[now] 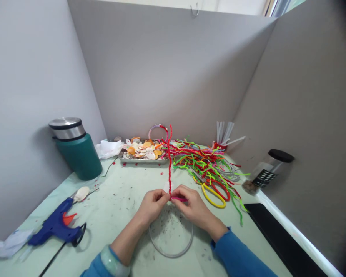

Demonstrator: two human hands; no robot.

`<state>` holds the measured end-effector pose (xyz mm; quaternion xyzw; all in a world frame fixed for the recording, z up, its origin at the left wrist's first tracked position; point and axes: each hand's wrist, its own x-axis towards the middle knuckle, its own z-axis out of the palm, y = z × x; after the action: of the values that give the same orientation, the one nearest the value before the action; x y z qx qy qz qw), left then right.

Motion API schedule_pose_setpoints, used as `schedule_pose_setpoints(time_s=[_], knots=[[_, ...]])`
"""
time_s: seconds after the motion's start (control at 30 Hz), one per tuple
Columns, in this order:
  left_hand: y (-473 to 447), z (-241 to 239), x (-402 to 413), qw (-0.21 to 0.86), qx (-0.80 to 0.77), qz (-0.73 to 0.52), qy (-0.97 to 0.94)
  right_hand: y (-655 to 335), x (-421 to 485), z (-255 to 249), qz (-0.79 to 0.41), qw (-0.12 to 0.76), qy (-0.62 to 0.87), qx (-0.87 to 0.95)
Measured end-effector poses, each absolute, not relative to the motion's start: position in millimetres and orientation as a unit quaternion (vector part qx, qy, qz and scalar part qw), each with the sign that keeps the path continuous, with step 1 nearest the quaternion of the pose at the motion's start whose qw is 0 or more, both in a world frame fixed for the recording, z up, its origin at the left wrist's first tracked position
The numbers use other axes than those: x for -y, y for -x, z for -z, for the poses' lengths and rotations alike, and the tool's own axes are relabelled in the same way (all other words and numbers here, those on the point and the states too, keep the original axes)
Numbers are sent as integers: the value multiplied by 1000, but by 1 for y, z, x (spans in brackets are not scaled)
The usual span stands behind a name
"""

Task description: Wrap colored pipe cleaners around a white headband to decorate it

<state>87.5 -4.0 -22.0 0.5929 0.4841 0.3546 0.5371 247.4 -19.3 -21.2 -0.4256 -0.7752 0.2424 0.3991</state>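
Note:
A thin, pale grey hoop (173, 256) hangs below my two hands, its top part wrapped in pink where it shows between the right fingers. My left hand (152, 206) is closed in a pinch on the hoop's top from the left side. From the right, my right hand (193, 206) pinches the pink-wrapped part (179, 199). Between the fingertips a long red pipe cleaner (170, 165) stands nearly straight up. Its lower end is hidden at the fingers, and I cannot tell which hand grips it.
Ahead lie a metal tray of shells (145, 150), a wrapped ring (158, 129) and a heap of pipe cleaners (202, 154). Scissors (213, 195) lie at right, beside a black strip (276, 234) and a jar (268, 171). A blue glue gun (56, 225) and green bottle (77, 154) occupy the left.

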Motion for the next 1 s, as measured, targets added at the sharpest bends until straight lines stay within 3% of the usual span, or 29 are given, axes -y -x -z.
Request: schedule_pose_setpoints(time_s=[0.4,0.83,1.0], knots=[[-86,36,-1,424,-479,-392,-661,-243,18,28,-324,408,434,735],[-86,27,3,574,-425,-397,-577,-244,11,33,-487,419,418,642],[-88,29,4,593,-411,-389,-573,-244,11,34,-487,420,425,637]])
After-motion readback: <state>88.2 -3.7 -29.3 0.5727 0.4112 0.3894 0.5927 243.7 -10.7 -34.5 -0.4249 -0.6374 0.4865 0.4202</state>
